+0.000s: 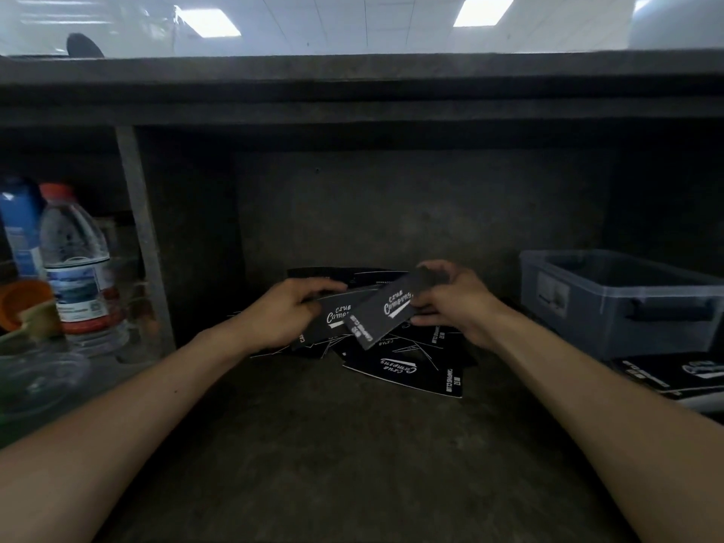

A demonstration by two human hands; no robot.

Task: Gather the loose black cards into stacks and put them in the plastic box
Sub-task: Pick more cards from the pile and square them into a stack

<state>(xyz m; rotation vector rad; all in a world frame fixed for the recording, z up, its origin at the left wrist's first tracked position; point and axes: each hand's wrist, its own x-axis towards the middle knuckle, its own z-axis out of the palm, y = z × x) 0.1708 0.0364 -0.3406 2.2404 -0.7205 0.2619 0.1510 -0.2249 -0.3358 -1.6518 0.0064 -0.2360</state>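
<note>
Loose black cards [407, 370] with white lettering lie in a heap on the dark bench surface, in the middle of the head view. My left hand [286, 311] grips a black card [333, 313] above the heap. My right hand [450, 295] holds another black card [388, 307], tilted, its lower end overlapping the left hand's card. The grey translucent plastic box [611, 303] stands to the right, its inside mostly hidden. A stack of black cards [681, 376] lies in front of the box.
Left of a metal post [143, 237] stand a water bottle [76, 264] with a red cap, a blue container [19, 225], an orange cup [23, 303] and a clear bowl [35, 386]. A dark shelf [352, 96] overhangs the bench.
</note>
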